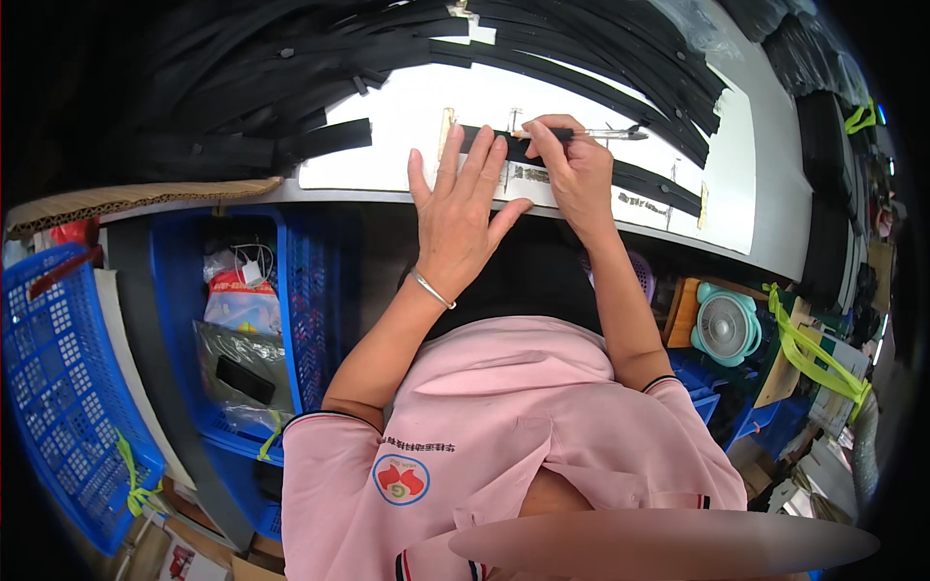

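Observation:
On the white board lies a long black strip, set between two tan end pieces near the front edge. My left hand rests flat across the strip's left part, fingers spread, pressing on it and holding nothing. My right hand is closed round a slim pen with a dark grip and a clear barrel. The pen's tip points left, close to the strip just beside my left fingertips; whether it touches is too small to tell. Dark markings show on the board below the strip.
Many loose black strips heap across the far side and left of the board. Corrugated cardboard lies at the left edge. Below are a blue crate holding bags and a phone, another blue basket, and a small turquoise fan at right.

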{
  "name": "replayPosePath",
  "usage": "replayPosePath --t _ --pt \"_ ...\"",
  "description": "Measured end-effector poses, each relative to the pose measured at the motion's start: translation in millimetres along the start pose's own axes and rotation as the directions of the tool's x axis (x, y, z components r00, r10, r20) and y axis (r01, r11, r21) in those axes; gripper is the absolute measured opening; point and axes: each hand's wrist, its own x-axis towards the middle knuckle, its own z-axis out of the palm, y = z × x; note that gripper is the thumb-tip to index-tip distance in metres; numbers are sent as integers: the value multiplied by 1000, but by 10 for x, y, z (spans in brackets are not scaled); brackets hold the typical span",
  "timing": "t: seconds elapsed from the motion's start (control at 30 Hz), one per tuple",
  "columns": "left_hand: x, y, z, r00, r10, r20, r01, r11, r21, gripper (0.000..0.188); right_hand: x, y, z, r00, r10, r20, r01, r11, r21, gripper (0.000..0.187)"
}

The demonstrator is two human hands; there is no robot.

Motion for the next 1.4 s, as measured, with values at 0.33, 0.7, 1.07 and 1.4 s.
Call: replayPosePath --t 0.33,0.7,1.07,1.4 --pt "-24 -36 24 999 17 -40 -17 1000 -4 73 -4 51 45 994 -110 21 111 982 -152 25" --pt "-16 -23 16 1000 4 -25 -4 1000 16 72 -47 6 -26 992 -42 118 46 998 -31 22" --pt "-4 -16 31 999 36 -14 -36 998 53 74 -41 64 -54 980 -133 146 154 977 -149 18" --pt "-24 -38 55 999 45 -21 -43 995 86 74 -177 63 -818 962 21 -272 -52 993 -109 20"
